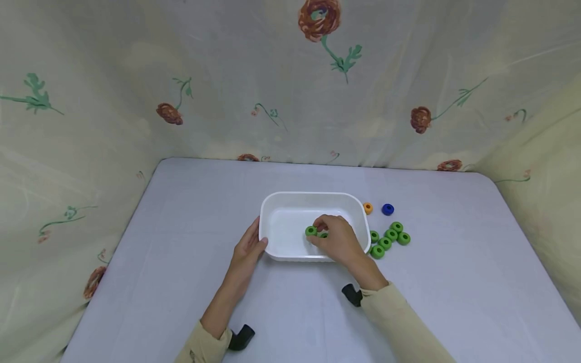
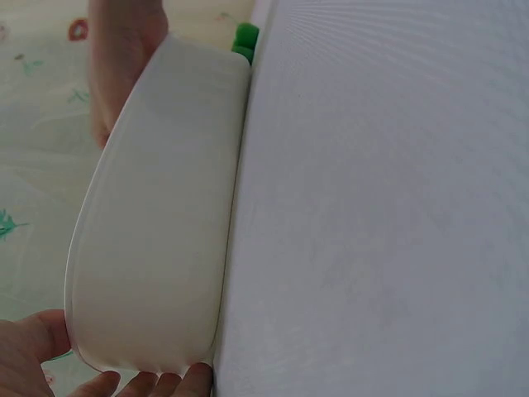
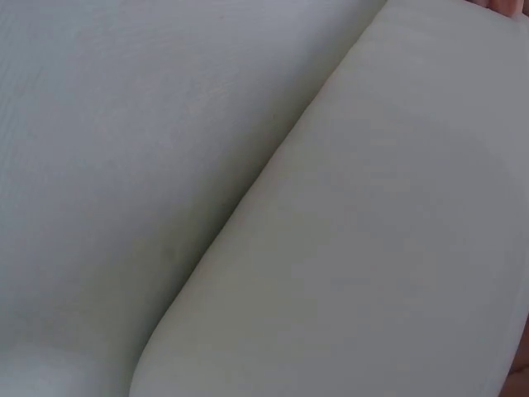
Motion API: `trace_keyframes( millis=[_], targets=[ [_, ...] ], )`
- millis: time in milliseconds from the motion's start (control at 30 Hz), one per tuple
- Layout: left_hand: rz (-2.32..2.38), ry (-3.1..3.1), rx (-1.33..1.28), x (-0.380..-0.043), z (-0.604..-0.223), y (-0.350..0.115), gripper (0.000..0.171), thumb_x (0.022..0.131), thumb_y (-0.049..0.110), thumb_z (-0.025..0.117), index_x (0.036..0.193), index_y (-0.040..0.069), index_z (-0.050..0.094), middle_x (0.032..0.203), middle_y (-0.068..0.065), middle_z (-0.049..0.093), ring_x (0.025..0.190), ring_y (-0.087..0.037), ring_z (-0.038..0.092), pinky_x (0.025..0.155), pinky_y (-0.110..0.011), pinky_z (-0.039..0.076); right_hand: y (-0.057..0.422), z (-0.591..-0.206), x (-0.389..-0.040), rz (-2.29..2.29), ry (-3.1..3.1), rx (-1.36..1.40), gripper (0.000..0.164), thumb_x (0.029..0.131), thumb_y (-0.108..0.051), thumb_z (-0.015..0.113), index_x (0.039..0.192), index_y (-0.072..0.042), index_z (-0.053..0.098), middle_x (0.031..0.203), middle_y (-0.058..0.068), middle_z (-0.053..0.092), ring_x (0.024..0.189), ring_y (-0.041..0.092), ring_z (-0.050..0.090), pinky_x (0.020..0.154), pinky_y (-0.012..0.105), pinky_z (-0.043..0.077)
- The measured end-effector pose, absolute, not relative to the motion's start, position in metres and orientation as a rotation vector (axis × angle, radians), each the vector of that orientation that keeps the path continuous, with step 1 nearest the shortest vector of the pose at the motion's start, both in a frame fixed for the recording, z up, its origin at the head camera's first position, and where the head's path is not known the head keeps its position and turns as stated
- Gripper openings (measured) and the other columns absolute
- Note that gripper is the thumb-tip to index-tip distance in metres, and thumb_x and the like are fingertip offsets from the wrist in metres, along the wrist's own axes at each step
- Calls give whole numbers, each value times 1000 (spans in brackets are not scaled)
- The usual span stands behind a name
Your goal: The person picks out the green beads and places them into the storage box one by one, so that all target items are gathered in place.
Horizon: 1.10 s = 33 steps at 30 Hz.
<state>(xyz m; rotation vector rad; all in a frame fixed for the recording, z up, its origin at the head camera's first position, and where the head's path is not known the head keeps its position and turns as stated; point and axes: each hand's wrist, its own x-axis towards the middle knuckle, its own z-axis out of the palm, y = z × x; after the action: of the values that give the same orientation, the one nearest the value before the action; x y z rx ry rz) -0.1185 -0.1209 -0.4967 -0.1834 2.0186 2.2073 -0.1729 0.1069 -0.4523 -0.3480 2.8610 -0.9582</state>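
A white rectangular tray (image 1: 286, 247) rests on the table. My left hand (image 1: 246, 252) grips its left end, thumb at the rim and fingers against the outer wall. The left wrist view shows the fingertips (image 2: 194, 379) along the wall of the tray (image 2: 157, 207). Inside the tray, my right hand (image 1: 339, 241) reaches over the front rim, thumb and fingers curled about green ring-shaped beads. One green bead (image 1: 310, 231) shows at the fingertips and another is partly hidden by the hand. In the right wrist view the tray's outer wall (image 3: 347, 231) hides most of that hand.
To the right of the tray lie several green beads (image 1: 391, 234), some close against its wall. An orange bead (image 1: 368, 207) sits by the tray's back right corner, with a blue bead (image 1: 388, 209) beside it. A flowered curtain (image 1: 290, 91) hangs behind the table (image 1: 181, 262).
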Motion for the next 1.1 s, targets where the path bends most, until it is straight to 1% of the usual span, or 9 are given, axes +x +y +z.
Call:
trace_keyframes(
  millis=[200, 533, 867, 1000, 1100],
  targets=[
    [2209, 2022, -177, -119, -494, -121, 61, 104, 18, 52, 159, 25, 27, 168, 4, 22, 157, -16, 22, 128, -34, 27, 105, -453, -178, -896, 2842, -346, 27, 83, -20, 81, 103, -4, 71, 93, 8, 73, 93, 25, 64, 87, 42, 53],
    [2217, 2019, -164, -120, -492, -122, 61, 104, 19, 52, 160, 24, 27, 168, 3, 22, 157, -16, 22, 128, -34, 27, 105, -452, -182, -870, 2778, -300, 25, 83, -19, 81, 102, -6, 71, 95, 7, 73, 91, 21, 65, 86, 39, 55],
    [2228, 2010, -166, -122, -491, -122, 62, 104, 18, 53, 160, 23, 27, 168, 2, 24, 156, -16, 23, 128, -35, 27, 104, -452, -183, -871, 2743, -274, 29, 82, -20, 82, 106, -7, 71, 99, 7, 72, 94, 22, 64, 89, 39, 55],
    [2222, 2003, -180, -120, -494, -122, 61, 104, 19, 52, 160, 23, 27, 168, 2, 24, 157, -17, 23, 128, -37, 27, 105, -451, -182, -859, 2736, -266, 35, 82, -22, 83, 112, -7, 70, 104, 7, 72, 100, 23, 65, 93, 41, 55],
    [2213, 2001, -190, -118, -496, -121, 61, 104, 18, 52, 160, 23, 27, 168, 2, 23, 157, -17, 22, 128, -37, 27, 108, -449, -179, -890, 2766, -273, 36, 85, -25, 81, 114, -6, 70, 106, 9, 73, 104, 26, 64, 95, 43, 54]
  ],
)
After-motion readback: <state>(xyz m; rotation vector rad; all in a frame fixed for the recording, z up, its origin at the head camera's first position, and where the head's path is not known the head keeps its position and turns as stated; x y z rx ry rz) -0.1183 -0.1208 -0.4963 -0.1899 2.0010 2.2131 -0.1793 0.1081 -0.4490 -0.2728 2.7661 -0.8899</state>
